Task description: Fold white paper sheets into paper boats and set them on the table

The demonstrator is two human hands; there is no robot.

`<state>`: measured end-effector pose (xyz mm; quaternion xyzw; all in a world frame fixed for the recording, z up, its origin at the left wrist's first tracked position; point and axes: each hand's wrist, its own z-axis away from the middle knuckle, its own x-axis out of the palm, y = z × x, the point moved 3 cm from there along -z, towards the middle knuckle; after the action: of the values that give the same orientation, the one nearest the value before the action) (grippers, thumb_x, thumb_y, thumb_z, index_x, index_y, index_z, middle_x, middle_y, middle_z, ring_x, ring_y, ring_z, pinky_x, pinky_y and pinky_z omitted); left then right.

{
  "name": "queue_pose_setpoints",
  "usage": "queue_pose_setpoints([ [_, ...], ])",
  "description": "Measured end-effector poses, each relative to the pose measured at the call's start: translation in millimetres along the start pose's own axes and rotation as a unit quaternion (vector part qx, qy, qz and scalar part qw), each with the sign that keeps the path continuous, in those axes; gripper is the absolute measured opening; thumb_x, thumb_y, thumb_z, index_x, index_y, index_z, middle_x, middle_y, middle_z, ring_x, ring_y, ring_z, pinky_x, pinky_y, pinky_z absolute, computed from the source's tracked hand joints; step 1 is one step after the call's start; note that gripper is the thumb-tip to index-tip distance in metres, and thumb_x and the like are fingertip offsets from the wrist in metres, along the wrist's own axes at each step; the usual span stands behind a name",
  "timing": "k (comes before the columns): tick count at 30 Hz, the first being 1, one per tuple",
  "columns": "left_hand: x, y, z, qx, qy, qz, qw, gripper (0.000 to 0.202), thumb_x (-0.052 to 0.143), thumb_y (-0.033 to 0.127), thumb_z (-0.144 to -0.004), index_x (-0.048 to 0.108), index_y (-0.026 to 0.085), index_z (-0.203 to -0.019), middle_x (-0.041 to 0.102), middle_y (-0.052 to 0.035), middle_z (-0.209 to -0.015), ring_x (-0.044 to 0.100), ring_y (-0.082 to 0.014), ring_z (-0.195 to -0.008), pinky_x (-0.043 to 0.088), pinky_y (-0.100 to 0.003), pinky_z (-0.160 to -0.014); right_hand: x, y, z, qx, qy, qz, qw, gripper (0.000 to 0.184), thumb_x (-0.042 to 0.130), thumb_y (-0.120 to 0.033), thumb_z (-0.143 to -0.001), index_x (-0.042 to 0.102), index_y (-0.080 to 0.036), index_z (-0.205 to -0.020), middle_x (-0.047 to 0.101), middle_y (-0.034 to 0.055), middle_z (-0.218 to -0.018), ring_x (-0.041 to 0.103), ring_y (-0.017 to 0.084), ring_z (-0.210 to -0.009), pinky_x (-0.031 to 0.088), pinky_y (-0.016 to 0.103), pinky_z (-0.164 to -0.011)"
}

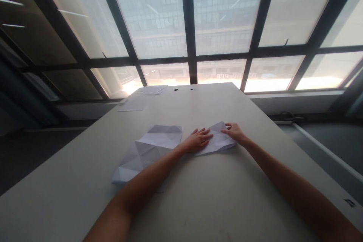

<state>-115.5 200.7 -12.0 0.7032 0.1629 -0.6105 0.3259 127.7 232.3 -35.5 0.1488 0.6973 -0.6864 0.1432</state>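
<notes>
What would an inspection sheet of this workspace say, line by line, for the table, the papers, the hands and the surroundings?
Surface: pale table, long and plain.
Job's things: folded white paper, flat under both hands.
Clutter: creased sheet, unfolded, left of the folded paper; loose sheets at the far left end.
Grippers: left hand flat on the folded paper; right hand with fingertips on its far edge, pinch or press unclear.
Cables: none sure; a thin dark loop on the right ledge may be one.
Surroundings: large windows with dark frames, a building beyond.
</notes>
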Motion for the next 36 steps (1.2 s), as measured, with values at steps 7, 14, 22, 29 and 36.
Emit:
queue_pose_setpoints([
  [7, -3.8, 5, -3, -0.041, 0.020, 0.001, 0.999, 0.038, 0.044, 0.020, -0.091, 0.055, 0.024, -0.128, 0.039, -0.0051, -0.156, 0.027, -0.0225, -0.147, 0.016, -0.053, -0.120, 4, -1, 7, -0.051, 0.069, 0.121, 0.989, 0.027, 0.066, -0.030, -0.078, 0.073, -0.016, -0.100, 0.074, 0.0069, -0.081, 0.066, 0.017, -0.067, 0.044, 0.023, -0.057],
  [14, -0.1, 7, 0, -0.065, 0.042, -0.025, 0.997, 0.046, 0.036, 0.037, -0.100, 0.039, 0.022, -0.144, 0.035, -0.0074, -0.158, 0.022, -0.0260, -0.149, 0.014, -0.055, -0.120, 13, -18, 21, -0.091, 0.117, 0.208, 0.967, 0.015, 0.063, -0.033, -0.079, 0.069, -0.021, -0.086, 0.072, 0.0028, -0.080, 0.064, 0.017, -0.072, 0.043, 0.025, -0.065],
  [22, 1.7, 2, -3, -0.113, 0.026, -0.032, 0.993, 0.065, 0.032, 0.043, -0.099, 0.023, 0.011, -0.154, 0.024, -0.0138, -0.161, 0.017, -0.0259, -0.150, 0.012, -0.050, -0.121, 27, -24, 28, -0.199, 0.048, 0.198, 0.959, 0.021, 0.055, -0.022, -0.083, 0.069, -0.021, -0.099, 0.074, 0.0039, -0.090, 0.067, 0.019, -0.081, 0.050, 0.028, -0.076],
  [29, 2.6, 0, -1, -0.122, 0.021, -0.037, 0.992, 0.058, 0.029, 0.030, -0.098, 0.028, 0.014, -0.154, 0.024, -0.0097, -0.162, 0.017, -0.0234, -0.151, 0.012, -0.048, -0.122, 40, -43, 49, -0.318, -0.095, 0.330, 0.884, 0.042, 0.046, -0.021, -0.092, 0.061, -0.023, -0.131, 0.059, 0.0102, -0.139, 0.053, 0.023, -0.130, 0.035, 0.041, -0.111],
  [36, 6.9, -3, -3, -0.099, 0.015, -0.055, 0.993, 0.057, 0.027, 0.035, -0.100, 0.026, 0.021, -0.155, 0.023, -0.0055, -0.163, 0.017, -0.0266, -0.150, 0.013, -0.053, -0.120, 57, -38, 54, -0.265, -0.132, 0.403, 0.866, 0.068, 0.025, -0.052, -0.101, 0.031, -0.009, -0.153, 0.030, 0.0179, -0.158, 0.024, 0.026, -0.148, 0.017, 0.050, -0.120],
])
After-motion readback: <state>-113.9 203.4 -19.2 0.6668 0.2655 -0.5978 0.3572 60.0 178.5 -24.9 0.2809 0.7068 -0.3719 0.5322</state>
